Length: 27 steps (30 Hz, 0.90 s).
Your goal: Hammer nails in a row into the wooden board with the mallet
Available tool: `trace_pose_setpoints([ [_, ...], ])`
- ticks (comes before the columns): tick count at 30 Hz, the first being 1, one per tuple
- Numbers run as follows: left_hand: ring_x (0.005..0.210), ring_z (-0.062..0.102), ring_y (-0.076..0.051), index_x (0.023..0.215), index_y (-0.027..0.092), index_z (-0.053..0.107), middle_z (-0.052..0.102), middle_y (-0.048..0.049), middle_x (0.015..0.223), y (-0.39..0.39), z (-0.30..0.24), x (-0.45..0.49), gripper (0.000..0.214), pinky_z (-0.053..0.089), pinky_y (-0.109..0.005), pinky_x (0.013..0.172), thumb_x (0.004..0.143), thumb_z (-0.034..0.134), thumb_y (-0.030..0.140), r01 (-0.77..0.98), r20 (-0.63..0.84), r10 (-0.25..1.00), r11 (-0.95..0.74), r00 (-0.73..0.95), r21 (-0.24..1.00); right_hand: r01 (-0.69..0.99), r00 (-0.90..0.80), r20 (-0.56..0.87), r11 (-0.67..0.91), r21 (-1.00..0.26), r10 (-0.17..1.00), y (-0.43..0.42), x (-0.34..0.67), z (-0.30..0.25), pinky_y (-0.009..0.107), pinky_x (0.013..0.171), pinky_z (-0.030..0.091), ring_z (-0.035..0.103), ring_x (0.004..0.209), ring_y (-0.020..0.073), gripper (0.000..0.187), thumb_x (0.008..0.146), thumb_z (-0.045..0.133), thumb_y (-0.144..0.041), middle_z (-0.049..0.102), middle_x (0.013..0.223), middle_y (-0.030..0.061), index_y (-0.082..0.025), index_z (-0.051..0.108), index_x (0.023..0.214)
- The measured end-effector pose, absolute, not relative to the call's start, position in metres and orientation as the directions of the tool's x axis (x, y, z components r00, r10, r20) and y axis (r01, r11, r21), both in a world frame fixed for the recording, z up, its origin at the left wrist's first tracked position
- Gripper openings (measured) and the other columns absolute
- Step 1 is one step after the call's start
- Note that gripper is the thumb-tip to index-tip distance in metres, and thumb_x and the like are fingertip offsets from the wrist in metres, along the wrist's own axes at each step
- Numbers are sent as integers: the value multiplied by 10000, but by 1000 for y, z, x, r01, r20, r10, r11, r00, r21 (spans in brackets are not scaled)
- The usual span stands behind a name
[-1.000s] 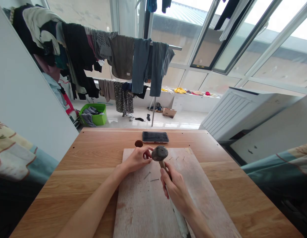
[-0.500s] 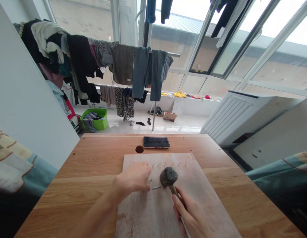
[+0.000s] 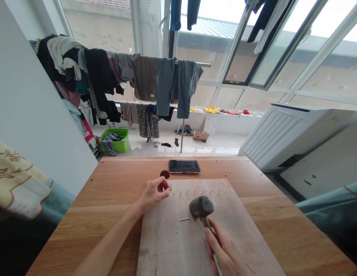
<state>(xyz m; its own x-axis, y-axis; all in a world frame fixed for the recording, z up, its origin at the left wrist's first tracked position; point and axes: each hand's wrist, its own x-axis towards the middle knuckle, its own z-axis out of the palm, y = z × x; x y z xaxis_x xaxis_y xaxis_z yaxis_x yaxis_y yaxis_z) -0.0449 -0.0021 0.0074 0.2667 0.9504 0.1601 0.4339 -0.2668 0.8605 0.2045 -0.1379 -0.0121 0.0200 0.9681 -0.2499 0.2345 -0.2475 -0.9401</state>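
My left hand (image 3: 156, 193) is over the board's far left corner, thumb and fingers pinched on a thin nail (image 3: 171, 186) that points up and away. In my right hand (image 3: 221, 245) is a mallet (image 3: 201, 207) with a dark, rounded head, gripped by its handle, the head just above the board. Several nails (image 3: 195, 192) stand in a row along the far part of the pale wooden board (image 3: 164, 253). Another nail (image 3: 184, 219) lies flat left of the mallet head. Small dark holes mark the board's left half.
The board rests on a wooden table (image 3: 109, 214). A phone (image 3: 184, 166) lies behind it, beside a round hole (image 3: 165, 174) in the tabletop. Beyond the table are a drying rack hung with clothes (image 3: 145, 76), a green basin (image 3: 121, 145) and a white cabinet (image 3: 267, 134).
My left hand has taken a nail from the board's middle and moved it away and left to the row's end. The mallet has shifted slightly right, still in my right hand.
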Motion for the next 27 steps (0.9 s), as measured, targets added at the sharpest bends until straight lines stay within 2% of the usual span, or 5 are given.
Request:
trace_pose_setpoints([
  [2, 651, 552, -122, 922, 204, 652, 687, 21, 762, -4, 2, -43, 98, 431, -223, 613, 857, 631, 273, 418, 207, 944, -301, 256, 857, 220, 24, -248, -247, -944, 969, -138, 204, -11, 211, 303, 299, 393, 306, 102, 566, 944, 437, -651, 481, 540, -80, -190, 611, 1224],
  [5, 713, 600, -126, 1105, 234, 678, 735, 11, 854, -6, -2, -41, 217, 465, -224, 673, 897, 629, 266, 386, 255, 912, -372, 323, 844, 215, 27, -251, -251, -944, 968, -138, 203, -8, 202, 299, 299, 392, 317, 103, 554, 948, 445, -634, 481, 536, -82, -185, 604, 1232],
  [12, 739, 634, -124, 950, 204, 727, 741, -2, 856, -5, -6, -39, 91, 491, -212, 688, 912, 645, 213, 387, 311, 884, -438, 349, 812, 227, -6, -268, -259, -939, 963, -137, 203, -5, 188, 300, 310, 385, 315, 93, 568, 970, 428, -592, 459, 538, -99, -158, 551, 1316],
  [22, 722, 620, -124, 910, 198, 705, 719, 7, 841, -5, -1, -38, 82, 496, -220, 699, 914, 626, 176, 419, 308, 866, -467, 393, 778, 263, -5, -266, -255, -930, 964, -137, 204, -4, 199, 314, 341, 422, 339, 114, 565, 974, 412, -594, 461, 517, -93, -153, 574, 1286],
  [27, 739, 628, -128, 950, 201, 712, 728, -7, 910, -6, -2, -38, 109, 500, -232, 723, 920, 616, 160, 445, 313, 859, -485, 406, 753, 247, -8, -275, -264, -932, 961, -138, 203, -3, 192, 309, 317, 391, 322, 98, 559, 974, 412, -594, 450, 523, -100, -155, 560, 1286],
])
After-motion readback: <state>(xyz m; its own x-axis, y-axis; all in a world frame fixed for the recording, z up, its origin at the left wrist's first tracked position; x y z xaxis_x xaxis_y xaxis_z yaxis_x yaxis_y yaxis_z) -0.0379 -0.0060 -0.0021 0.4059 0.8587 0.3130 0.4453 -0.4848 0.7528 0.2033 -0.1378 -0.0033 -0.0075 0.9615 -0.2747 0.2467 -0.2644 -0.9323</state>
